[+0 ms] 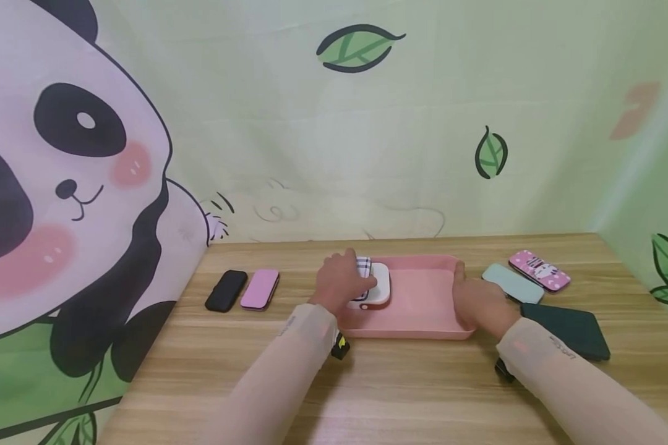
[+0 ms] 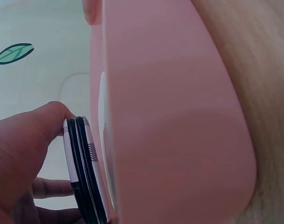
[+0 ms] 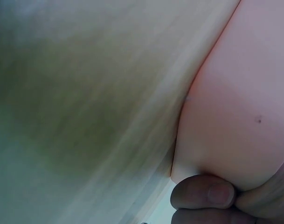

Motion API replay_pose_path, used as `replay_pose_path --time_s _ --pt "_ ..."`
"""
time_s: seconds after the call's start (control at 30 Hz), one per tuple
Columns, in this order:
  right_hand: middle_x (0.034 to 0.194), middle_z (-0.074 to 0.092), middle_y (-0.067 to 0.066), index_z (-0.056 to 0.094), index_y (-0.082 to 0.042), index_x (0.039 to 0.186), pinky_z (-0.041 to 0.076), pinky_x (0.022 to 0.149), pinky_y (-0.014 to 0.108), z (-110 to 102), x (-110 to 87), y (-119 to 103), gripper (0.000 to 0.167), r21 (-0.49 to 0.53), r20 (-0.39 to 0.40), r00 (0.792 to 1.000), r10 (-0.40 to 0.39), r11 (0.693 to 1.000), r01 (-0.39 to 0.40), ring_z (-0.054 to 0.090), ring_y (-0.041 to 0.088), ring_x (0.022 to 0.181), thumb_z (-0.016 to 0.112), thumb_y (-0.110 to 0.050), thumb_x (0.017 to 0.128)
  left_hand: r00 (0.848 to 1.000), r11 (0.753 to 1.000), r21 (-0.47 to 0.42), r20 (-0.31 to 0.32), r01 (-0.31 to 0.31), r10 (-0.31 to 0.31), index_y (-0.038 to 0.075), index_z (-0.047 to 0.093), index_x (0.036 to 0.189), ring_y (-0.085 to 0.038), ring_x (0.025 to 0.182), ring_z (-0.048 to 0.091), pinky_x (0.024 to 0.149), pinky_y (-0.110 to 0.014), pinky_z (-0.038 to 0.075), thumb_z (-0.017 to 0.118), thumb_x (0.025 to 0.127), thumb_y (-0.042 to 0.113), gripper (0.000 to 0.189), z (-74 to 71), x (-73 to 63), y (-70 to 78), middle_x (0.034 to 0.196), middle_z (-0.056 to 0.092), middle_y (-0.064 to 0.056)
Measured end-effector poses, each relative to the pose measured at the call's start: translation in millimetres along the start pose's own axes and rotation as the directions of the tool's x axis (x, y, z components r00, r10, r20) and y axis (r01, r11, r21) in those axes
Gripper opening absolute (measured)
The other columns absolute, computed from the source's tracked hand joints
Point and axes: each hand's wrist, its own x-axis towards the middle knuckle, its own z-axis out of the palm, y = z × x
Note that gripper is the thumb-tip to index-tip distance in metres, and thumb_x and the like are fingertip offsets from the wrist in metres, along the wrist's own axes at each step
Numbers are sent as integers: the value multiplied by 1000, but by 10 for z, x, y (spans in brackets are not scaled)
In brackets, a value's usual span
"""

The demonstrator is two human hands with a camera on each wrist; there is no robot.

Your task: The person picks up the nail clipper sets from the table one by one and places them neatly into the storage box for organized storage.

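Observation:
A shallow pink tray (image 1: 423,334) stands on the table, its outer wall filling much of the left wrist view. My left hand (image 1: 342,281) is over its left end, pinching a flat plaid case (image 1: 363,267) between thumb and fingers. The dark layered edge of the plaid case (image 2: 83,163) shows close beside the tray's rim in the left wrist view. A white rounded-square item (image 1: 381,284) lies in the tray's left part, partly hidden by that hand. My right hand (image 1: 481,303) grips the tray's right wall, with fingers (image 3: 202,192) curled against the outside in the right wrist view.
Left of the tray lie a black case (image 1: 226,290) and a pink case (image 1: 260,289). On the right are a mint case (image 1: 512,282), a pink patterned case (image 1: 540,271) and a dark green flat item (image 1: 570,330). A printed cloth (image 1: 289,142) hangs behind the wooden table (image 1: 395,389).

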Motion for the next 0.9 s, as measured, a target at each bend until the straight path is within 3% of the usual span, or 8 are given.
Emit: replay_pose_path --time_s 0.27,0.53,0.77,0.9 --pt "57 50 5 -2 11 155 28 45 26 -43 -31 -12 88 0 29 999 15 1000 -15 36 15 45 54 -4 90 1000 999 34 21 9 -9 10 52 122 -24 85 55 69 -35 51 73 82 51 61 18 15 43 94 60 -7" --pt "56 50 5 -2 13 154 27 44 27 12 -9 1 88 -15 10 1000 5 1000 -4 36 15 44 54 -4 89 1000 996 88 18 9 -10 11 51 121 -22 80 57 64 -35 51 73 80 51 62 101 43 45 89 59 -5" --pt "56 50 4 -3 11 155 28 44 26 16 2 11 86 -10 27 1000 14 1000 -14 36 14 43 53 -6 91 1000 990 139 4 8 -8 8 53 126 -24 93 52 78 -38 53 71 82 53 66 142 68 60 101 60 -8" --pt "55 50 4 -2 11 155 29 44 26 7 2 10 86 -4 29 1000 10 1000 -9 37 14 43 53 -6 91 1000 988 157 -17 9 -7 6 53 127 -25 96 49 78 -38 52 69 84 52 65 149 80 60 107 55 -9"
